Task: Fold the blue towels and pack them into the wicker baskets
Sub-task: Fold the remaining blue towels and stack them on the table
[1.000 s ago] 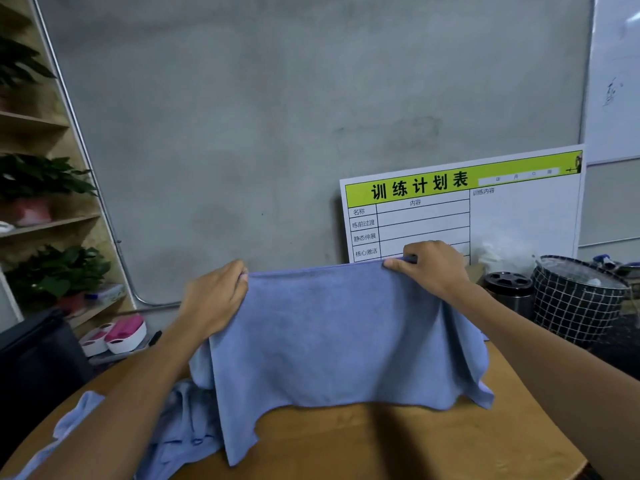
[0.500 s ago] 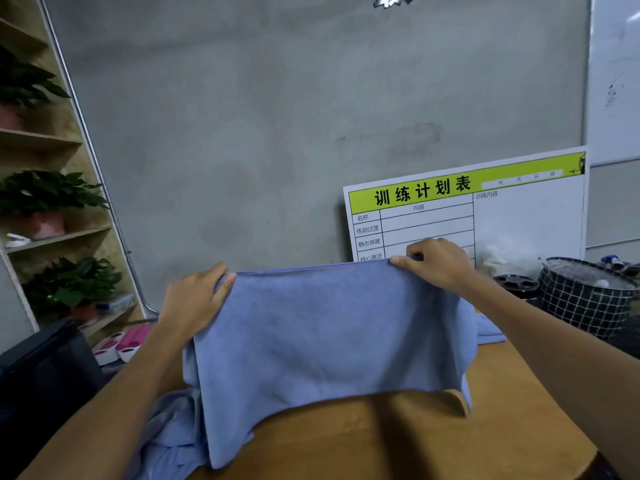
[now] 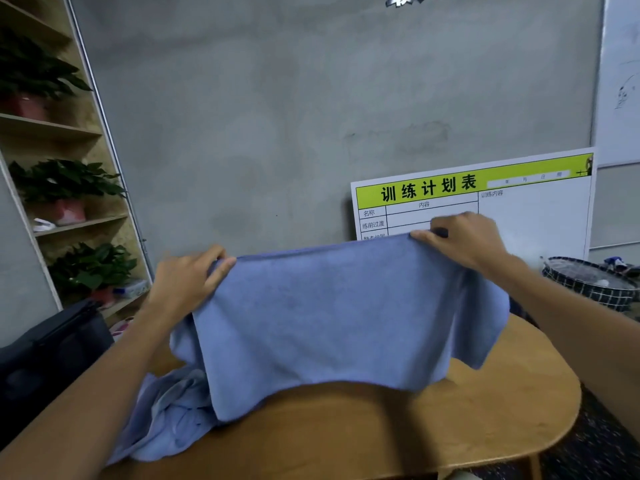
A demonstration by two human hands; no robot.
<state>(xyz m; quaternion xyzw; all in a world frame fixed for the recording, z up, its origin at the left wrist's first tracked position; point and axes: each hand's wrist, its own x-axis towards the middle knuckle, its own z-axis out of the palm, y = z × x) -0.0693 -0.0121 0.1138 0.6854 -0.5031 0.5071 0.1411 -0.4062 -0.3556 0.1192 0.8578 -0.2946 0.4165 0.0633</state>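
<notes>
Two hands hold one blue towel (image 3: 332, 317) up by its top edge in the head view, spread wide between them above the wooden counter (image 3: 450, 420). The left hand (image 3: 188, 282) grips the upper left corner, its fingers curled over the hem and the thumb in front of the cloth. The right hand (image 3: 464, 239) pinches the upper right corner, fingers bent over the edge with the thumb along the front. The towel hangs as a broad sheet facing the camera; its lower edge sags unevenly, with the lower left corner reaching down to the counter and the middle lifted clear of the wood. A crumpled pile of more blue cloth (image 3: 166, 417) lies on the counter at the left, just under the left forearm and touching the hanging towel's lower corner. Behind the right hand a white planning board with a green header (image 3: 519, 202) leans against the grey wall. To the far right stands a dark bin with a white grid pattern (image 3: 595, 289). On the left, wooden shelves (image 3: 52, 126) carry green potted plants (image 3: 65, 181). No wicker basket is in view.
</notes>
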